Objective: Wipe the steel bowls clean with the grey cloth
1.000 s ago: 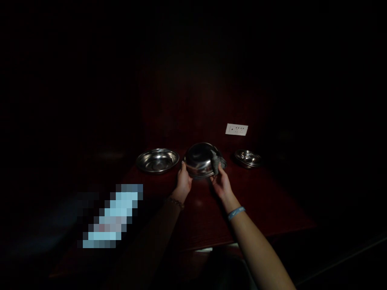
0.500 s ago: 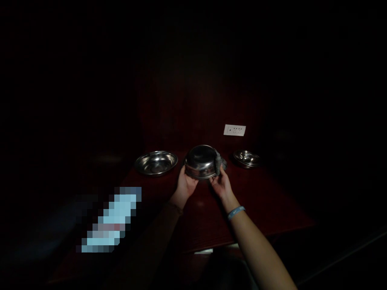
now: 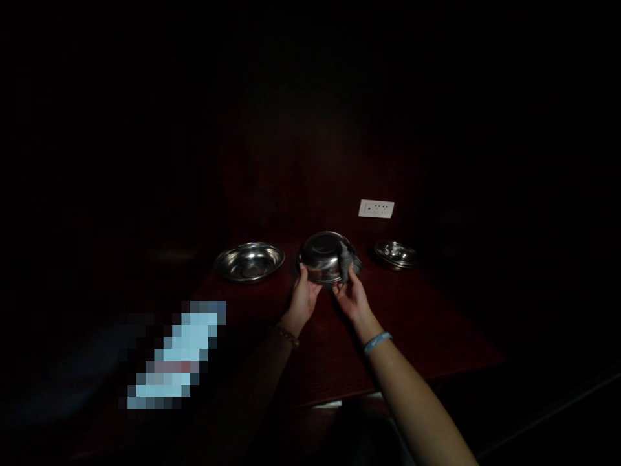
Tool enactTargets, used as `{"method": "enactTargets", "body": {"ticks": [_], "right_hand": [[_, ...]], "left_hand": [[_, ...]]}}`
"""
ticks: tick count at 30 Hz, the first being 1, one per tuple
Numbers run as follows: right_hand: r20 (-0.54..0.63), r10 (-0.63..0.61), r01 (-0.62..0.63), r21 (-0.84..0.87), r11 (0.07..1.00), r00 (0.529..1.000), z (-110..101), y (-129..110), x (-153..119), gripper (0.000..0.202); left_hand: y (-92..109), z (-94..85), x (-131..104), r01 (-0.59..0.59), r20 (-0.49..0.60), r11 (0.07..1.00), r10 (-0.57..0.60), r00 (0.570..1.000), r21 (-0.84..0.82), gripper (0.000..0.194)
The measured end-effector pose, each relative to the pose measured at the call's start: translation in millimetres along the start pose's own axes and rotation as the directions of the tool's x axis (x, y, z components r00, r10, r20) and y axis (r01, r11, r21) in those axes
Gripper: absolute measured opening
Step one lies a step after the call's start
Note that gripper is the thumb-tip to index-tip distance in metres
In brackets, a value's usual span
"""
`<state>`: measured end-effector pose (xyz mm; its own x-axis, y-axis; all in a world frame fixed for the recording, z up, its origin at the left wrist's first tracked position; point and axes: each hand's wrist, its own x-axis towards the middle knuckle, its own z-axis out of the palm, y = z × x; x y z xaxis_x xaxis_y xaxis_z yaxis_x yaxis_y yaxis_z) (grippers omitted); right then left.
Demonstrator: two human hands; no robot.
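the left hand (image 3: 305,299) grips the near rim of a steel bowl (image 3: 324,257), held upside down and tilted just above the dark red table (image 3: 427,323). the right hand (image 3: 353,298) pinches a grey scrubbing pad (image 3: 348,262) against the bowl's right side. the smooth bowl could slip from the left fingers if the pad pushes hard, and drop onto the table. another bowl (image 3: 250,261) sits to the left, a smaller dish (image 3: 395,254) to the right, and a white socket plate (image 3: 376,208) behind. the room is nearly black; the table edges are lost.
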<state>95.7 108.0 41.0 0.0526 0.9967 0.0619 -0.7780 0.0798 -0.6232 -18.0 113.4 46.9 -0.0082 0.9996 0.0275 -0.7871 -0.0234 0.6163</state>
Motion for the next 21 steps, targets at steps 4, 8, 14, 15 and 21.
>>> {"method": "enactTargets", "body": {"ticks": [4,8,14,15,21], "right_hand": [[-0.01,-0.035,0.034,-0.035,0.999,0.999,3.8,-2.2,-3.5,0.014],[0.063,-0.082,0.089,-0.12,0.989,0.995,8.3,-5.1,-6.9,0.019],[0.145,-0.085,0.101,-0.108,0.989,0.986,11.6,-6.3,-9.5,0.024],[0.15,-0.084,0.1,-0.1,0.99,0.985,11.7,-6.1,-9.6,0.024],[0.098,-0.065,0.072,-0.079,0.994,0.993,8.9,-6.1,-5.9,0.022]], "left_hand": [[7.2,-3.0,4.1,-0.056,0.016,0.998,0.056,0.998,0.032,0.041],[16.7,-0.2,4.8,-0.058,-0.05,0.998,0.06,0.997,0.029,0.037],[26.2,1.5,7.7,-0.097,-0.141,0.993,0.107,0.984,0.072,0.037],[27.1,0.9,8.7,-0.105,-0.154,0.992,0.116,0.981,0.076,0.036],[29.1,-1.9,11.0,-0.081,-0.213,0.992,0.1,0.972,0.095,0.032]]}}
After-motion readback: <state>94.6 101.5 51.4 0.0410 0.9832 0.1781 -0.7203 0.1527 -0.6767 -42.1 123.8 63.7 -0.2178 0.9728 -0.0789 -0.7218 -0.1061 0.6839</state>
